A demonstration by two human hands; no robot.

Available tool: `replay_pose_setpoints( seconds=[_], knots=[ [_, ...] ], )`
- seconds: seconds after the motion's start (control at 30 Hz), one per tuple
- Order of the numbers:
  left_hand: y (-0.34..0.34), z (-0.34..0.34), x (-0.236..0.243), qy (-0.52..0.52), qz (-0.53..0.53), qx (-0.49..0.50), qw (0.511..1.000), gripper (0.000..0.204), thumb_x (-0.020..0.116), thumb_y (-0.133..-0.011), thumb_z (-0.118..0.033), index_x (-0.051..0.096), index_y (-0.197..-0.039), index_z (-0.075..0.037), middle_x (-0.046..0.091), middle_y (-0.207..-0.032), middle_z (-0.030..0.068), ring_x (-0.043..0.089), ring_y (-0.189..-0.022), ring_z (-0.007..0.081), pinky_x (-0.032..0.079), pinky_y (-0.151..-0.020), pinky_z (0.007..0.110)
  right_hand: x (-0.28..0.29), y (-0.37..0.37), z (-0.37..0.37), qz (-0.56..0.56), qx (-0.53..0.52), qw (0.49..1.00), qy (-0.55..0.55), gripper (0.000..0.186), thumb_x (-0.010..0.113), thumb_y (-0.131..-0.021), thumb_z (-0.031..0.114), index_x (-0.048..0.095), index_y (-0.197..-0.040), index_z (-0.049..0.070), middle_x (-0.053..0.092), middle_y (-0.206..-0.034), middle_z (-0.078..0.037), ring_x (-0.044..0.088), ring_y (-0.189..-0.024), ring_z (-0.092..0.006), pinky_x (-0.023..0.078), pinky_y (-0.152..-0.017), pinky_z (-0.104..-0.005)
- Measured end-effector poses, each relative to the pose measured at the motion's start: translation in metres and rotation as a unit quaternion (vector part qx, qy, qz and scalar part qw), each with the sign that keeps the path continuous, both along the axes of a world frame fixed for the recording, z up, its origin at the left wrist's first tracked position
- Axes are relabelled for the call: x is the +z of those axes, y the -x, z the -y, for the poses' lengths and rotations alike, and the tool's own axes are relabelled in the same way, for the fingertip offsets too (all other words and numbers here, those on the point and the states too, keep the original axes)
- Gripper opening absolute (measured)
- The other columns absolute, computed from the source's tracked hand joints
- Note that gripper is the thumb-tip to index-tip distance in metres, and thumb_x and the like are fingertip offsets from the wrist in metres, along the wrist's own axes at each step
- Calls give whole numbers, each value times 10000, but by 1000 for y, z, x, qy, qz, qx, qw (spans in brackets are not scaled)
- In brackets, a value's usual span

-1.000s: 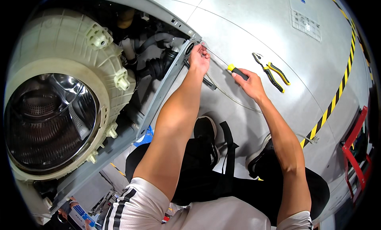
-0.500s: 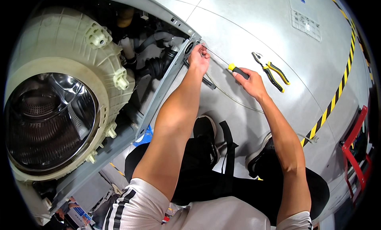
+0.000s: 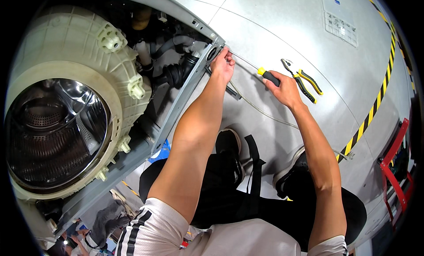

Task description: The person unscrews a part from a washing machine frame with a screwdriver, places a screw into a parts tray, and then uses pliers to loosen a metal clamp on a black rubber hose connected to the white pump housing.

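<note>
My right hand (image 3: 282,89) grips a screwdriver (image 3: 265,74) with a black and yellow handle; its thin shaft runs left to the corner of a washing machine's grey metal frame (image 3: 185,92). My left hand (image 3: 223,65) is closed at that same corner, pinching a small part by a round opening in the frame. A thin grey cable (image 3: 260,110) trails from under my left hand across the floor to the right.
The opened washing machine lies at left with its cream plastic tub (image 3: 88,62), steel drum (image 3: 53,128) and black hoses (image 3: 176,73) exposed. Yellow-handled pliers (image 3: 304,81) lie on the grey floor beside my right hand. Yellow-black tape (image 3: 375,101) and a red frame (image 3: 397,176) are at right.
</note>
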State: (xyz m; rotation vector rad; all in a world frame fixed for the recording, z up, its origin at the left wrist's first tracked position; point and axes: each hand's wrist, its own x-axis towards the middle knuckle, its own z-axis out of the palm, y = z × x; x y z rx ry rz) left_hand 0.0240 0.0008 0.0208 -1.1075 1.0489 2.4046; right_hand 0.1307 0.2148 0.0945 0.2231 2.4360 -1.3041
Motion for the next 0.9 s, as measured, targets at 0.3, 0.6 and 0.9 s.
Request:
replay_pose_setpoints(
  seconds=[0.3, 0.6, 0.9],
  knots=[
    [1, 4, -2, 12, 0, -16, 1000, 106, 632, -913, -150, 598, -859, -65, 512, -728, 6, 444, -615, 95, 355, -500, 243, -4, -2, 2, 18, -10, 1000, 22, 392, 655, -870, 329, 649, -1142, 46, 697, -810, -102, 648, -724, -183, 499, -720, -300],
    [4, 3, 1, 15, 7, -19, 1000, 92, 636, -908, -128, 599, -853, -65, 512, -722, 9, 445, -623, 97, 351, -494, 248, 0, 1, 1, 45, -24, 997, 52, 430, 667, -849, 359, 652, -1137, 41, 695, -854, -149, 659, -740, -252, 507, -725, -342],
    [2, -5, 8, 24, 10, -12, 1000, 108, 619, -924, -143, 602, -875, -49, 532, -751, 22, 452, -612, 96, 357, -500, 245, 15, 1, 3, -149, 50, 966, -203, 379, 691, -829, 305, 639, -1181, 175, 581, -747, -115, 603, -663, -312, 490, -611, -398]
  ],
)
